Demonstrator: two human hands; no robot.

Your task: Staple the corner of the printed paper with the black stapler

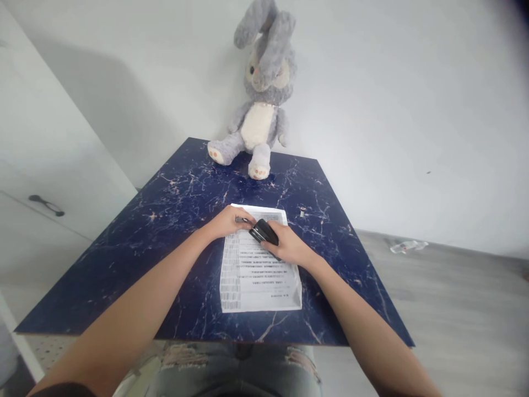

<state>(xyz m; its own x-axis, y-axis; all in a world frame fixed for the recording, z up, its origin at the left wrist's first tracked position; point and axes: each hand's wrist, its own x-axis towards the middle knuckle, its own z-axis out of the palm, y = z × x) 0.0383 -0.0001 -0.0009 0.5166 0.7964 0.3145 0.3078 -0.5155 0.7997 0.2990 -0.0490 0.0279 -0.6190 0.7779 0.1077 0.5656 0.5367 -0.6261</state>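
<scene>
A stack of printed white paper (pixel 260 286) lies on the dark blue marbled table (pixel 185 187). Over its upper part, my right hand (pixel 289 244) is closed around a black stapler (pixel 264 231), which points up and to the left. My left hand (pixel 232 220) is at the paper's upper left, its fingers closed on a small dark grey item (pixel 244 220) that I cannot make out, right beside the stapler's tip. A small metallic object (pixel 302 212) stands to the right of the paper's top edge.
At the table's far edge a grey plush rabbit (pixel 258 124) sits against the wall. A white cabinet with a dark handle (pixel 46 205) is on the left. Clear plastic packaging (pixel 409 246) lies on the floor to the right.
</scene>
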